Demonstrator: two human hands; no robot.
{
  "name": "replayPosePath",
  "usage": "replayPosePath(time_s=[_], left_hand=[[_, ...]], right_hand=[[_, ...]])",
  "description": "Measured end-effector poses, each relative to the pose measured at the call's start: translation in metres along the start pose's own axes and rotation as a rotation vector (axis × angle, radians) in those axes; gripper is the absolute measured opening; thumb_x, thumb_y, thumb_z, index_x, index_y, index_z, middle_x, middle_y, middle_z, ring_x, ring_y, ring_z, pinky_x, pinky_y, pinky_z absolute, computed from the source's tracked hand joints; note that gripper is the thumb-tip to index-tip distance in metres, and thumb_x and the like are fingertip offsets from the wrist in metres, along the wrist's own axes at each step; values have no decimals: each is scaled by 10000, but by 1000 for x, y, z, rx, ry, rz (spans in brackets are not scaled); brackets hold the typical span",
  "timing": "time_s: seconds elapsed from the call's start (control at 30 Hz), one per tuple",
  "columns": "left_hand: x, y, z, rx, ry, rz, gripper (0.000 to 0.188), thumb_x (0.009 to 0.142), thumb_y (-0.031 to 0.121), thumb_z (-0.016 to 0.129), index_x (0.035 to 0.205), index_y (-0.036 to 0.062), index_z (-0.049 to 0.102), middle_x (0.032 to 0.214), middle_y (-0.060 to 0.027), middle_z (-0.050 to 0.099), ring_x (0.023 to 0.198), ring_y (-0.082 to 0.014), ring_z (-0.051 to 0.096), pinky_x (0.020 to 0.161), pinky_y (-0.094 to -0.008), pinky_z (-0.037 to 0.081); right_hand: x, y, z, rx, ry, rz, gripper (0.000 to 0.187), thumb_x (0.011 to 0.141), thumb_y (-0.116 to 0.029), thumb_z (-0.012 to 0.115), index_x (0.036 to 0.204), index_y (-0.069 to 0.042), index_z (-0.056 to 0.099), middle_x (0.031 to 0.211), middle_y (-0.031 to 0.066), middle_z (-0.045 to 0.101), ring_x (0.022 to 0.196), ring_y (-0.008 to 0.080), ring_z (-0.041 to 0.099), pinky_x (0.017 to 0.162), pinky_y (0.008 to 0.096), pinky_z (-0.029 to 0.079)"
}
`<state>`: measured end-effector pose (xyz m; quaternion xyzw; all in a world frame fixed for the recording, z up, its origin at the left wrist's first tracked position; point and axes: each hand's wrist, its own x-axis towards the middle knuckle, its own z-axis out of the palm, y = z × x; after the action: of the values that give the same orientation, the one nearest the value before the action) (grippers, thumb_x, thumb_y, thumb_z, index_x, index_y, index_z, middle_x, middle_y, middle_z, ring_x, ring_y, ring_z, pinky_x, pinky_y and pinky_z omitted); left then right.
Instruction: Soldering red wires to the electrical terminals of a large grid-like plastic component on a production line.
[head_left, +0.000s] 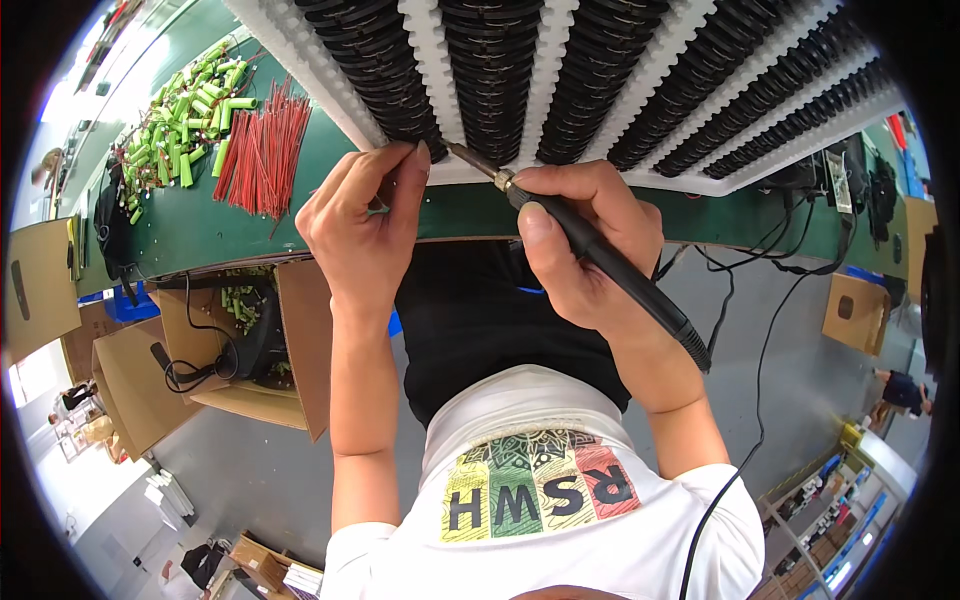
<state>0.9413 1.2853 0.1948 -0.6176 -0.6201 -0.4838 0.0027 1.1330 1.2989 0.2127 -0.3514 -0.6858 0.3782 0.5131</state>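
Note:
My right hand [610, 205] grips a soldering iron [618, 268] by its black handle, with the metal tip pointing up and left. That tip reaches the near edge of a white foam tray [715, 184], close to the end of a row of black ring-like parts [483, 85]. Just left of the tip, my left hand [362, 220] is closed in a pinch, thumb against fingers, beside the tray's nearest left row. Whatever lies between those fingertips is too small to make out.
Red wires [262, 150] lie bundled on the green table [460, 212], beside a heap of green cylindrical cells [190, 115]. Below the table's left part stands an open cardboard box [255, 402]. The iron's black cord [762, 400] hangs at the right.

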Motion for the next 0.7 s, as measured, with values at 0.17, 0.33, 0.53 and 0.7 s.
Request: replayPosePath(time_s=[0.17, 0.33, 0.53, 0.7], left_hand=[[0, 1, 0, 36, 3, 17, 95, 774, -8, 777, 850, 28, 732, 683, 8, 625, 521, -107, 445, 489, -238, 359], [1, 0, 1, 30, 22, 42, 98, 774, -8, 778, 850, 34, 733, 691, 8, 630, 519, -109, 446, 487, -244, 357], [0, 0, 1, 39, 13, 40, 94, 775, -10, 775, 842, 37, 728, 697, 5, 637, 517, -115, 446, 488, -248, 358], [-2, -1, 3, 54, 16, 53, 91, 776, -9, 773, 836, 39, 725, 699, 6, 638, 515, -118, 444, 488, -249, 358]], right_hand=[[2, -2, 2, -36, 5, 1, 160, 811, -57, 701, 967, -54, 665, 527, -69, 492, 432, 72, 412, 449, 202, 356], [5, -2, 3, -35, -14, 9, 157, 811, -54, 698, 964, -57, 663, 521, -68, 488, 429, 77, 417, 449, 206, 362], [7, -1, 5, -59, -20, 0, 158, 808, -44, 692, 963, -56, 661, 512, -65, 480, 421, 86, 412, 443, 210, 357], [8, -2, 4, -48, -38, 21, 152, 822, -45, 685, 973, -45, 663, 523, -63, 483, 431, 79, 401, 446, 206, 338]])
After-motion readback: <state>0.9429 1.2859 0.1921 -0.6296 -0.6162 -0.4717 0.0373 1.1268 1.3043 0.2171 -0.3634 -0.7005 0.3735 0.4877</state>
